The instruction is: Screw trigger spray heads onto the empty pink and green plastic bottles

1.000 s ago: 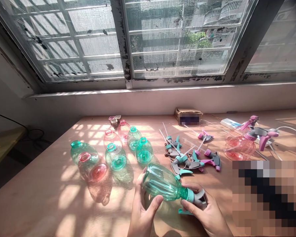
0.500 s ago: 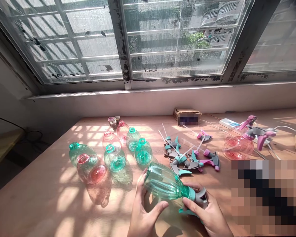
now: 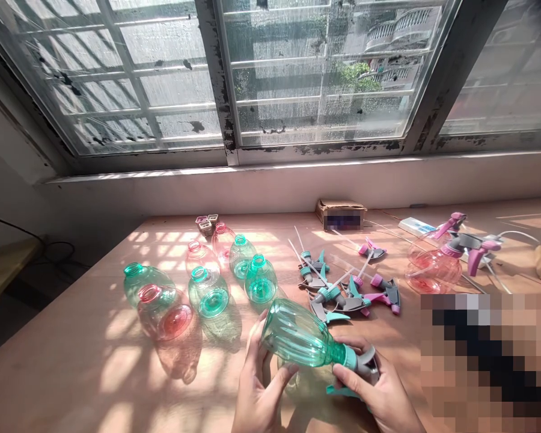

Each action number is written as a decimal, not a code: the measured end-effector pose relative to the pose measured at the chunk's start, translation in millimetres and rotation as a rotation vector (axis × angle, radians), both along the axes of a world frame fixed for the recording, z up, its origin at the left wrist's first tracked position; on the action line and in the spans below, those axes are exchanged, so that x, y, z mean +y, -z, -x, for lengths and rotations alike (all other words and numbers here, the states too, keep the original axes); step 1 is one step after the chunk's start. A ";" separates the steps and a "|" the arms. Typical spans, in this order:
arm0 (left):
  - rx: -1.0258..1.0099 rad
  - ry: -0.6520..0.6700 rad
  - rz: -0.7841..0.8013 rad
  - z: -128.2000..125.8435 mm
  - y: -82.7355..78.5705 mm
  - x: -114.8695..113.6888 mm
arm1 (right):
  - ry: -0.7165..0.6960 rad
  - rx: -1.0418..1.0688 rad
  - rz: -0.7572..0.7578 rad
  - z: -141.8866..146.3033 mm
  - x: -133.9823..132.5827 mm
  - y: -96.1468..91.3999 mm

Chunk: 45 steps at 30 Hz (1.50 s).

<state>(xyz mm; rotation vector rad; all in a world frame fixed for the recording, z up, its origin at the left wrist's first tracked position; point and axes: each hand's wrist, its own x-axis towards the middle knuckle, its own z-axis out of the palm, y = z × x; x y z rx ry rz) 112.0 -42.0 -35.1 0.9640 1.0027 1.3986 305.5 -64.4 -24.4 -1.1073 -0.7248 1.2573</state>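
A clear green spray bottle (image 3: 297, 334) lies tilted between my hands, its base up to the left and its neck toward the lower right. My left hand (image 3: 260, 385) grips the base end, with the thumb against the underside. At the neck, my right hand (image 3: 381, 385) closes around the grey and turquoise spray head (image 3: 365, 362), thumb on its collar. The head sits on the bottle's mouth; how tightly, I cannot tell. Its turquoise trigger (image 3: 341, 391) shows below, partly hidden by my fingers. Just beyond the bottle lies a pile of loose spray heads (image 3: 331, 294) with thin tubes.
Several open green bottles (image 3: 214, 300) and pink bottles (image 3: 175, 322) stand or lie at the left. Pink bottles with sprayers (image 3: 435, 267) lie at the right. A cardboard box (image 3: 341, 215) sits by the wall. A blurred patch (image 3: 491, 361) covers the lower right.
My left thumb has drawn in against the bottle, and the left fingers have shifted slightly. The bottle and my right hand stay almost in place.
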 end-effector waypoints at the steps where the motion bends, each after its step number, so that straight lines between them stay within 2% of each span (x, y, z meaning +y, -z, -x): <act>1: 0.008 0.000 0.002 0.0 1.9 0.0 | -0.002 0.017 -0.006 -0.8 0.2 0.4; 6: 0.011 0.020 0.006 0.9 3.5 -4.6 | -0.050 0.007 -0.026 -6.5 2.2 8.1; 9: 0.021 0.003 0.024 0.9 -5.6 -7.6 | -0.080 -0.015 -0.002 -5.3 1.5 9.1; 14: 0.020 -0.079 0.035 -0.2 -16.9 -5.7 | -0.055 -0.016 0.003 0.0 -0.2 3.2; 20: 0.061 -0.028 -0.038 1.1 -7.8 -1.6 | -0.006 0.041 0.006 -1.9 2.6 2.7; 25: 0.041 -0.006 -0.063 1.6 -4.2 -4.2 | -0.039 0.002 -0.010 -4.3 2.1 7.7; 29: 0.009 -0.027 -0.053 2.4 -9.9 -5.2 | -0.100 -0.025 0.002 -2.5 -0.4 7.1; 32: 0.064 -0.074 -0.039 2.5 -17.6 -5.4 | -0.075 -0.019 0.022 1.1 -1.7 2.5; 35: 0.075 -0.055 -0.008 3.0 -20.5 -5.4 | -0.056 -0.015 0.018 0.6 -0.3 1.8; 40: 0.050 0.019 0.007 4.4 -10.2 -4.8 | -0.126 0.009 -0.002 -9.4 4.2 12.0; 45: 0.041 0.012 -0.059 2.7 -7.1 -6.6 | -0.098 0.039 -0.022 -8.7 3.0 11.6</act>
